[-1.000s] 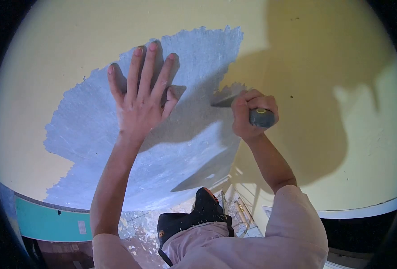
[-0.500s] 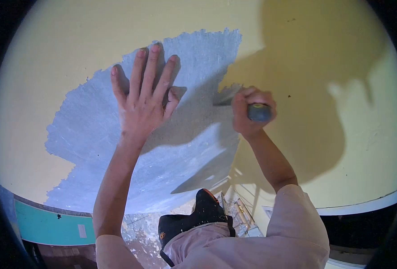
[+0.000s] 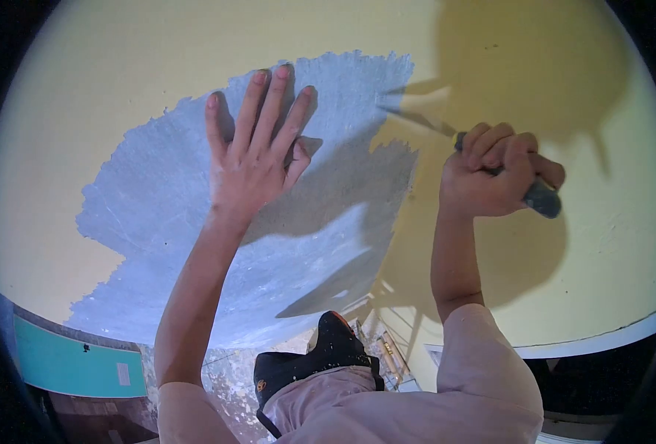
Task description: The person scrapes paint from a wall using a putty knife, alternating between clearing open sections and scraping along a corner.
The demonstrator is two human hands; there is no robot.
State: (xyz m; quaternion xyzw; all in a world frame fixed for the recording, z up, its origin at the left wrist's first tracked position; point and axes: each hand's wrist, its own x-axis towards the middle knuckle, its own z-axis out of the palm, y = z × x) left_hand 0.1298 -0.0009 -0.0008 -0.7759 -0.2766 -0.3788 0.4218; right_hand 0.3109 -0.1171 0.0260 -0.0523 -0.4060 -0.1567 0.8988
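Observation:
My left hand point(image 3: 257, 155) lies flat with fingers spread on the bare grey patch point(image 3: 150, 200) of the wall, its fingertips close to the patch's upper edge. Wrapped in my right hand point(image 3: 490, 170) is the dark handle of a scraper point(image 3: 542, 200). The scraper's thin blade points up and left, its tip overlapping the grey patch near the ragged border with the yellow paint point(image 3: 476, 81). A tongue of yellow juts into the grey just below the blade.
Below are flaked paint bits on the floor point(image 3: 228, 385) and a small black bag point(image 3: 317, 362) worn at my front. A turquoise panel point(image 3: 76, 359) is at lower left, a wooden ladder-like frame point(image 3: 391, 355) at lower centre. A white trim strip point(image 3: 601, 344) runs at lower right.
My right hand has moved right and slightly up with the scraper, turning so the blade now points up-left. My left hand stays flat on the wall; the whole view has shifted slightly.

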